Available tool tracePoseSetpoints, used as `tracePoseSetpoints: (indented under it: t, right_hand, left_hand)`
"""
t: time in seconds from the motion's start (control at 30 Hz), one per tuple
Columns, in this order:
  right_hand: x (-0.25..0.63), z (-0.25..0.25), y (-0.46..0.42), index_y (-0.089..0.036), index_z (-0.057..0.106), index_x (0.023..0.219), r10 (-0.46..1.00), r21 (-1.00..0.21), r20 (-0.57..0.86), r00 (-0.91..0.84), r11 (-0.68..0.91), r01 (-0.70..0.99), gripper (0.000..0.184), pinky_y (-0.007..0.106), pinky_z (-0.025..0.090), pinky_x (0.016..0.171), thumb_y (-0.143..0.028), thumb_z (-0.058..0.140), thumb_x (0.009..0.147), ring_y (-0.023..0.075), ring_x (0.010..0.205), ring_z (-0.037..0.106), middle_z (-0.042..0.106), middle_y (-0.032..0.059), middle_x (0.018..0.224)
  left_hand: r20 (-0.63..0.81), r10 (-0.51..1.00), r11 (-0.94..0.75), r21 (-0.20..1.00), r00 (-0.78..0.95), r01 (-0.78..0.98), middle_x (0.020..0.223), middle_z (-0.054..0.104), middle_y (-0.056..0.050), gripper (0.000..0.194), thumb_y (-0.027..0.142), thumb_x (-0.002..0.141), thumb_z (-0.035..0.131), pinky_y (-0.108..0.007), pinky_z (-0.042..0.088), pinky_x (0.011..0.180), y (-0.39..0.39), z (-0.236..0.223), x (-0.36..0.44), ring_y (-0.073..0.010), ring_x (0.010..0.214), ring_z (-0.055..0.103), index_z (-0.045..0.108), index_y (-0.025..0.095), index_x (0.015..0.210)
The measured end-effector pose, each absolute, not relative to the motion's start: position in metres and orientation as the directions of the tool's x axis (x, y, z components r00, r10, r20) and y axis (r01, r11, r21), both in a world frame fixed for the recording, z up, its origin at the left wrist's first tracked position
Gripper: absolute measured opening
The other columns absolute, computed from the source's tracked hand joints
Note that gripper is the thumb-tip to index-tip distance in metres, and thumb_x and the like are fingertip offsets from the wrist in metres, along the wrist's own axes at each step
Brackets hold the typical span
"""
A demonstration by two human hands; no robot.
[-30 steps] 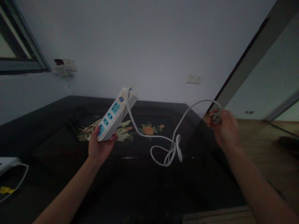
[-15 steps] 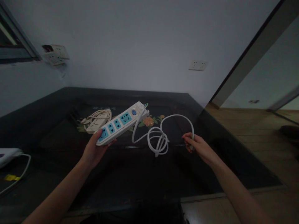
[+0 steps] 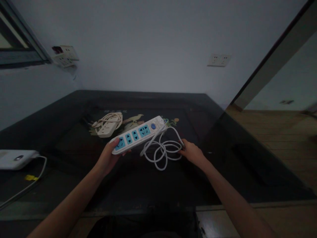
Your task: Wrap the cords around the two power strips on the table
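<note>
My left hand (image 3: 109, 157) grips the near left end of a white power strip (image 3: 136, 136) with blue sockets, thumb on top and fingers beneath. The strip is tilted, its far end with a dark blue switch pointing up and right. From that end runs a white cord (image 3: 160, 155), bunched in loose loops at the strip's right side. My right hand (image 3: 192, 152) is closed around the cord at the right edge of the loops; its fingertips are partly hidden.
Behind the strip, a smaller cream power strip (image 3: 109, 125) wrapped in its cord lies on the dark table (image 3: 138, 191). Another white power strip (image 3: 17, 159) with a cord and yellow tag (image 3: 31, 178) is at the left edge. Wall sockets (image 3: 219, 60) are on the wall behind.
My right hand has moved left toward the power strip, bringing the cord into tighter loops beside it. The strip has shifted slightly right in view, and the camera view has turned a little.
</note>
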State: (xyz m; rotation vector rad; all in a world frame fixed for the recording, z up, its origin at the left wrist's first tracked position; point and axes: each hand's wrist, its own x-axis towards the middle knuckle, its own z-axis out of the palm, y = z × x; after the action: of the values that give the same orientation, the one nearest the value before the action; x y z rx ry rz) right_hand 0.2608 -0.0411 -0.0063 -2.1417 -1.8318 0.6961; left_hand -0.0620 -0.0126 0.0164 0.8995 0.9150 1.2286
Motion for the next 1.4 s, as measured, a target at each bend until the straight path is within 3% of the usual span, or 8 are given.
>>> tracePoseSetpoints:
  t: [0.2,0.37,0.53,0.63,0.73,0.9,1.17,1.4]
  right_hand:
    - [0.262,0.001,-0.020,-0.018,0.057,0.103,0.972,-0.414,-0.189,0.142,-0.209,0.886,0.018,0.032,0.045,0.068,-0.024,0.054,0.086,0.0277,0.091,0.066,0.067,0.0157,0.104]
    - [0.271,0.008,-0.018,-0.022,0.051,0.119,0.971,-0.554,-0.240,0.002,-0.139,0.821,0.029,0.023,0.047,0.055,-0.022,0.047,0.090,0.0114,0.058,0.061,0.068,0.0058,0.097]
    - [0.293,0.018,-0.036,-0.021,0.049,0.128,0.880,-0.760,-0.366,-0.304,-0.095,0.643,0.046,0.019,0.048,0.046,-0.024,0.057,0.082,0.0099,0.060,0.058,0.064,0.0028,0.093]
    - [0.302,0.025,-0.042,-0.022,0.048,0.129,0.873,-0.799,-0.381,-0.305,-0.144,0.584,0.053,0.020,0.046,0.043,-0.035,0.062,0.080,0.0126,0.065,0.059,0.064,0.0046,0.096]
    - [0.290,0.024,-0.041,-0.016,0.057,0.111,0.929,-0.666,-0.360,-0.081,-0.196,0.719,0.039,0.024,0.044,0.045,-0.046,0.051,0.087,0.0155,0.062,0.060,0.066,0.0069,0.086]
    - [0.255,0.010,-0.038,-0.015,0.056,0.104,0.940,-0.126,-0.300,0.164,-0.209,0.970,0.047,0.035,0.044,0.063,-0.053,0.064,0.078,0.0322,0.086,0.067,0.068,0.0168,0.095]
    - [0.259,0.006,-0.039,-0.019,0.061,0.082,0.954,-0.227,-0.298,0.038,-0.109,0.968,0.012,0.027,0.033,0.056,-0.030,0.057,0.084,0.0216,0.080,0.065,0.070,0.0084,0.090]
    - [0.257,0.004,-0.043,-0.019,0.062,0.095,0.966,-0.246,-0.257,0.000,-0.065,0.967,0.021,0.028,0.034,0.058,-0.035,0.061,0.082,0.0223,0.080,0.065,0.069,0.0089,0.094]
  left_hand:
    - [0.033,0.973,0.038,0.953,0.228,-0.300,0.070,0.068,-0.005,0.038,0.045,0.069,0.072,-0.021,0.045,0.044,0.005,0.028,-0.029,-0.0149,0.054,0.061,0.066,0.012,0.086]
    - [0.010,0.970,0.052,0.967,0.242,-0.248,0.066,0.066,-0.004,0.042,0.047,0.066,0.073,-0.020,0.042,0.042,0.008,0.022,-0.018,-0.0147,0.052,0.059,0.064,0.010,0.085]
    - [-0.032,0.968,0.092,0.968,0.251,-0.234,0.070,0.066,-0.005,0.042,0.047,0.069,0.072,-0.020,0.043,0.043,0.011,0.008,-0.032,-0.0155,0.056,0.060,0.065,0.010,0.088]
    - [-0.048,0.969,0.106,0.967,0.242,-0.234,0.067,0.064,-0.003,0.040,0.046,0.068,0.073,-0.020,0.043,0.042,0.014,0.008,-0.038,-0.0153,0.055,0.059,0.064,0.012,0.086]
    - [-0.060,0.960,0.120,0.970,0.274,-0.209,0.062,0.060,-0.001,0.036,0.045,0.066,0.075,-0.020,0.045,0.044,0.018,0.009,-0.043,-0.0128,0.052,0.056,0.062,0.014,0.076]
    - [-0.065,0.948,0.117,0.982,0.313,-0.148,0.061,0.058,-0.001,0.036,0.049,0.067,0.074,-0.019,0.043,0.044,0.020,0.008,-0.049,-0.0123,0.053,0.054,0.062,0.015,0.075]
    - [-0.050,0.927,0.069,0.997,0.371,-0.040,0.058,0.055,0.000,0.034,0.049,0.069,0.070,-0.018,0.037,0.045,0.017,0.009,-0.046,-0.0108,0.050,0.049,0.062,0.015,0.071]
    - [-0.058,0.909,0.055,0.998,0.412,0.019,0.060,0.056,0.000,0.031,0.046,0.073,0.067,-0.019,0.037,0.046,0.015,0.007,-0.046,-0.0118,0.052,0.050,0.061,0.016,0.074]
